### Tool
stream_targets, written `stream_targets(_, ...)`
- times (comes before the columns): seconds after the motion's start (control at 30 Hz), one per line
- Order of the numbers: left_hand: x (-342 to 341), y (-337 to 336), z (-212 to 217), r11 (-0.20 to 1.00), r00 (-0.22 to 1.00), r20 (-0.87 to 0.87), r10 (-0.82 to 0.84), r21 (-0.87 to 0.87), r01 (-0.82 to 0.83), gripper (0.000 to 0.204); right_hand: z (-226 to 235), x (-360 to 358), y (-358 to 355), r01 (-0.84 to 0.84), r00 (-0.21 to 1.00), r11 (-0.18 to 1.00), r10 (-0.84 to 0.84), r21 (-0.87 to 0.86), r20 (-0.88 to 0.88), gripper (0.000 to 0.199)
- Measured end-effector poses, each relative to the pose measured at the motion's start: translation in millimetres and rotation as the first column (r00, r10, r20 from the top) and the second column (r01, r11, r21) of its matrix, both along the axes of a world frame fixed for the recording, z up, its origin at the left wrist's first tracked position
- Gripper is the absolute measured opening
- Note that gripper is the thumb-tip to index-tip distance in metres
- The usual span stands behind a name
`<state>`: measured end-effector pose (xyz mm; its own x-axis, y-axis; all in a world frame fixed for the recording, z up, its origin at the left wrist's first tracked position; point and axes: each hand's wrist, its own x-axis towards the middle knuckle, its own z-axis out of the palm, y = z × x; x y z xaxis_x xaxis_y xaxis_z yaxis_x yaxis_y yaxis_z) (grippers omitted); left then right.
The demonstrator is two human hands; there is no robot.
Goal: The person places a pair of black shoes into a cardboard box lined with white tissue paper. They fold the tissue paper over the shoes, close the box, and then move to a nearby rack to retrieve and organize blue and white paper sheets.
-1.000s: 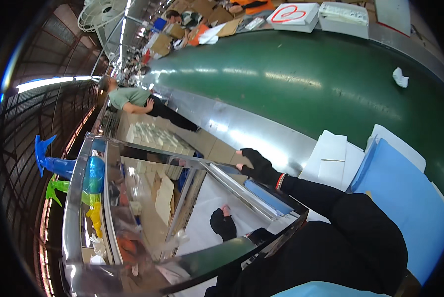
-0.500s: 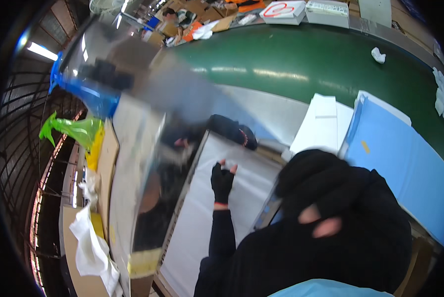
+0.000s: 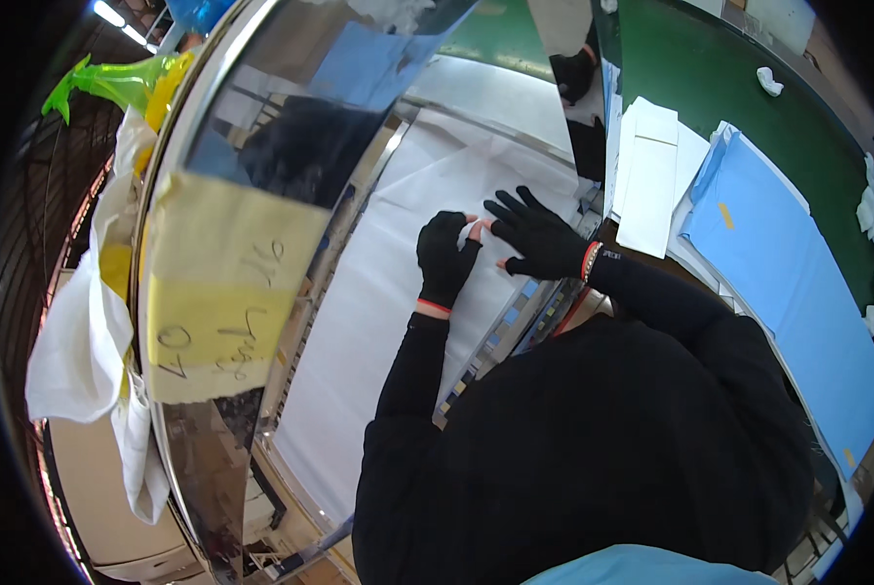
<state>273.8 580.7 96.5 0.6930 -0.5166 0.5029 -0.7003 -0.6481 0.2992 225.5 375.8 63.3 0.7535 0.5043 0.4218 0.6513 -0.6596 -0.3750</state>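
A large white sheet (image 3: 359,331) lies creased over a flat bed in front of me. My left hand (image 3: 445,258), in a black fingerless glove, rests on the sheet with its fingers curled and thumb pinched in. Something white shows at its fingertips, too little to name. Close on its right, my right hand (image 3: 539,236) is spread over the sheet in a similar glove, fingers apart, its index tip close to the left thumb. Left of the sheet stands a glossy, reflecting framed panel (image 3: 291,146) with yellow tape (image 3: 224,292) across it.
White folded papers (image 3: 646,185) and a blue sheet (image 3: 788,283) lie to the right. Behind them runs a green conveyor belt (image 3: 695,88) with a crumpled white scrap (image 3: 769,82). At far left are a green spray bottle (image 3: 115,83) and a white cloth (image 3: 81,331).
My right hand has gone from close to my body out to the sheet beside my left hand. The glossy panel now appears larger and nearer, and the view has shifted.
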Motion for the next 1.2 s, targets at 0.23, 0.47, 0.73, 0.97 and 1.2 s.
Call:
stream_targets(0.23, 67, 1, -27, 0.979, 0.989, 0.108, 0.106, 0.161, -0.122, 0.043, 7, -2, 4, -0.023, 0.999, 1.0, 0.023, -0.017, -0.024, 0.066)
stream_targets(0.47, 130, -9, 25, 0.937, 0.93, 0.198, 0.311, -0.229, -0.265, 0.037, 9, -4, 1, -0.016, 0.972, 0.998, 0.031, 0.067, -0.231, 0.068)
stream_targets(0.73, 61, -27, 20, 0.992, 0.969, 0.216, 0.121, 0.015, -0.127, 0.016, 12, 3, -2, 0.003, 0.998, 0.999, -0.007, 0.053, 0.068, 0.067)
stream_targets(0.97, 137, -40, 3, 0.89, 0.955, 0.058, 0.291, 0.348, -0.293, 0.065, 18, 2, 1, -0.044, 0.998, 0.998, 0.045, 0.052, -0.033, 0.065)
stream_targets(1.2, 167, -57, -2, 0.695, 0.813, -0.028, 0.581, 0.538, -0.478, 0.092, 17, 2, 2, -0.021, 0.999, 1.0, 0.021, 0.008, 0.048, 0.065)
